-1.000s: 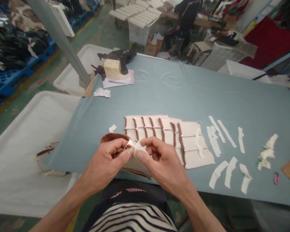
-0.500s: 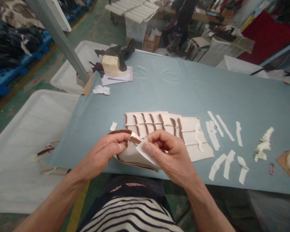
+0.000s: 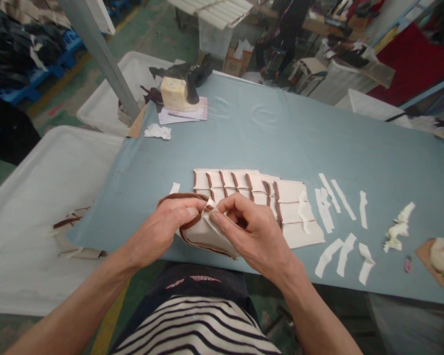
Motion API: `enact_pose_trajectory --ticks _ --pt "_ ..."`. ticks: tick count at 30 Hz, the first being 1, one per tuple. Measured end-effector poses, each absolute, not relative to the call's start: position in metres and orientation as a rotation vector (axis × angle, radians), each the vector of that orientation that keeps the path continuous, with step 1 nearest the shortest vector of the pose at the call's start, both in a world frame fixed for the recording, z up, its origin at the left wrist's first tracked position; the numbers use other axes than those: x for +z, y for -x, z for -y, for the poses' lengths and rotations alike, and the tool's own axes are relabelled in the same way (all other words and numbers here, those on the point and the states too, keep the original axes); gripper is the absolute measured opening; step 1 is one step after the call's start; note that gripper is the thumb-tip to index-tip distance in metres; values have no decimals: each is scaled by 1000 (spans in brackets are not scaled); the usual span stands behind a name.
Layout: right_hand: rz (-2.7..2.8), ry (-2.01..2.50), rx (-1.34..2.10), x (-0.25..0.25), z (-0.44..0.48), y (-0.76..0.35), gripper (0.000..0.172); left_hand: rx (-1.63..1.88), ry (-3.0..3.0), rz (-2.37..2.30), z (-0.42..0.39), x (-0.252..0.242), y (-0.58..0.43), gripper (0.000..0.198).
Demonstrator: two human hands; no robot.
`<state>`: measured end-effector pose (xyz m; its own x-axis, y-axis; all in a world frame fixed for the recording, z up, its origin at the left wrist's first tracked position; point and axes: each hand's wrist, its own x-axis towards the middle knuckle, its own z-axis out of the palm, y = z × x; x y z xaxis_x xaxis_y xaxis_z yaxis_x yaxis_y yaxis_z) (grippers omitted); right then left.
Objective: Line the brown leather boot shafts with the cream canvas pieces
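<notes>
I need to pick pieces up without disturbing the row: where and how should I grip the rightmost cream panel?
Probably pinch the near right corner of the rightmost panel, coming from the right. It lies flat, that corner points away from the overlapping panels, and the white strip on it stops short.

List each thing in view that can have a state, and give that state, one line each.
Left hand: closed on beige piece
Right hand: pinching white strip
Beige piece: held, curved
White strip: pinched; fold unclear
Row of beige pieces: overlapping
Loose white strips: some straight, some bent
Paper scrap: crumpled
Large white bin: open-topped, items inside
</notes>
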<state>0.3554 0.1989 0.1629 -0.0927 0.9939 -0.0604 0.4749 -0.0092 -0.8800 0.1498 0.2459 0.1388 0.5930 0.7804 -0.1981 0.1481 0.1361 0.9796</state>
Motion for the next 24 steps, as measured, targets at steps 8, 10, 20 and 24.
enact_pose_trajectory --ticks 8,10,20,24 --pt "1630 1535 1046 159 -204 -357 21 569 -1363 -903 -249 142 -155 28" --pt "1611 1542 1058 158 -205 -358 21 564 -1374 -906 -250 142 -156 29" --pt "1648 1540 1087 156 -213 -362 21 586 -1350 -872 -254 140 -163 32" --pt "1683 1574 944 154 -214 -359 17 588 -1332 -894 -253 138 -162 30"
